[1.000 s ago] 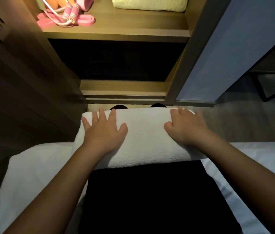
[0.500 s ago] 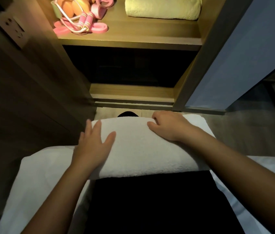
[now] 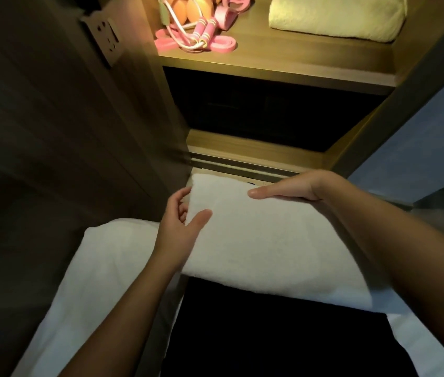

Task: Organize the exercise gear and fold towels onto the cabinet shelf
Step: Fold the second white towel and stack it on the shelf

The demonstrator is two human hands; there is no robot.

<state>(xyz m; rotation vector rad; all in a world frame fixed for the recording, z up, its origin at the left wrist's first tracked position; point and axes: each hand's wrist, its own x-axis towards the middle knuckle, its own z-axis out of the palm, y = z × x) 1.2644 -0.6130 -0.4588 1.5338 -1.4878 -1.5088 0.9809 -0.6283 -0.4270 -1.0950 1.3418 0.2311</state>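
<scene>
A folded white towel [image 3: 264, 248] lies across my lap. My left hand [image 3: 180, 221] grips its left end, thumb on top and fingers curled under the edge. My right hand [image 3: 294, 187] holds the far edge, thumb flat on top and fingers behind. Above, on the lit cabinet shelf [image 3: 283, 58], a pink skipping rope [image 3: 204, 36] lies tangled with pink bands and orange dumbbells [image 3: 185, 9] at the left. A folded pale yellow towel [image 3: 335, 17] sits at the shelf's right.
A dark compartment [image 3: 269, 112] opens below the lit shelf. A wall socket [image 3: 106, 39] is on the wooden panel to the left. A white bed sheet [image 3: 101, 268] spreads under my arms. A grey door [image 3: 433, 123] stands at the right.
Both hands went from lying flat on the towel to gripping it: the left slid to its left end, the right to its far edge. The view has tilted up toward the shelf.
</scene>
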